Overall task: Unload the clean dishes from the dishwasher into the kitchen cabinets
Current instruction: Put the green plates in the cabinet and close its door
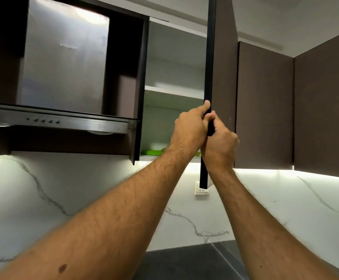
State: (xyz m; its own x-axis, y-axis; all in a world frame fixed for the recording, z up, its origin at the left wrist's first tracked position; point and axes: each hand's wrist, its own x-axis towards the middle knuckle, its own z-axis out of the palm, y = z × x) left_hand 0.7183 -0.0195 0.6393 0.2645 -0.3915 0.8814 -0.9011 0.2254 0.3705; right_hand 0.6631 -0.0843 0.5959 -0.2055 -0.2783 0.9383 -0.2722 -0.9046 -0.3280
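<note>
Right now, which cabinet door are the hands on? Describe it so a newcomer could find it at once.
Start at the steel range hood on the left; the open cabinet with pale shelves is just right of it. The cabinet door stands edge-on to the camera, gripped by the left hand and right hand. The brown doors to its right are shut.

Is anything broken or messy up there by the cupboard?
Nothing looks broken or spilled. The left hand and right hand both grip the edge of the open cupboard door, and something green lies flat on the bottom shelf.
</note>
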